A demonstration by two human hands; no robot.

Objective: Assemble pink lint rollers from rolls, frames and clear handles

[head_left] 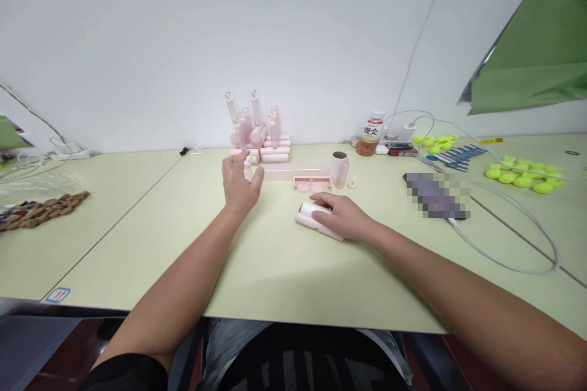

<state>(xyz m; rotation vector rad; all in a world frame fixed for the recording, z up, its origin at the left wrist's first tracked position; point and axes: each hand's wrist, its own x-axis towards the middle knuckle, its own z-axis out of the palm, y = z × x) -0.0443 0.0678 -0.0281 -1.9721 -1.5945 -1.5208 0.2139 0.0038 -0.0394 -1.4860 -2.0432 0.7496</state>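
Note:
My right hand is closed over a white roll that lies in a pink case on the table. Raised at the left, my left hand has its thumb and fingers apart, close to a small pale pink piece; no contact can be made out. Beyond my hands sits an open pink case, with a clear pink strip-like box behind it. An upright tube with a brown core stands to their right, beside a small pale part.
Pink cases and upright pink sticks are grouped by the wall. At the right are a bottle, a phone, white cables and yellow-green pieces. Brown pieces lie far left.

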